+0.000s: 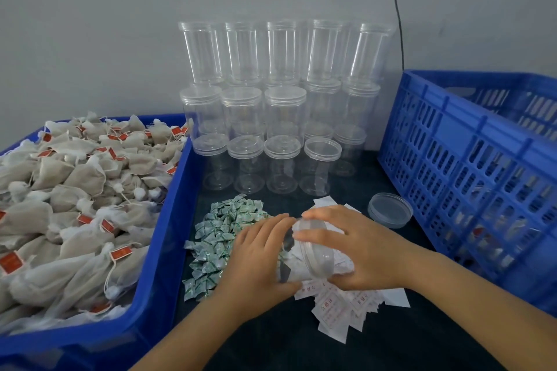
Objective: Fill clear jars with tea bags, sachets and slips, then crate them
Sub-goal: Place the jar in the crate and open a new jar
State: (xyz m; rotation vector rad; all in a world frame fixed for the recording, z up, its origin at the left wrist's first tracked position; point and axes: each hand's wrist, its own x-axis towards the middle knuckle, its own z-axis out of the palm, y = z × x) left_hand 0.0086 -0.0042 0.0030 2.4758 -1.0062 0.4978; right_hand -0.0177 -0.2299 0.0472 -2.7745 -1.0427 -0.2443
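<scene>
Head view, stacked jars (280, 105) behind, sachets (224, 238) (green-printed), slatted crate (470, 166) right

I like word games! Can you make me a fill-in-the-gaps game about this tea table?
1. Both hands hold a clear ____ lying on its side.
2. The tea bags fill a tub coloured ____.
3. The loose lid lies beside the ____ crate.
4. The sachets are white and ____.

Missing words: jar; blue; blue; green

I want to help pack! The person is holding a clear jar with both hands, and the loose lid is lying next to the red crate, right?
Nearly. The head view shows both hands, left hand and right hand, on the clear jar, and the loose lid beside a crate, but that crate is blue, not red.
</scene>
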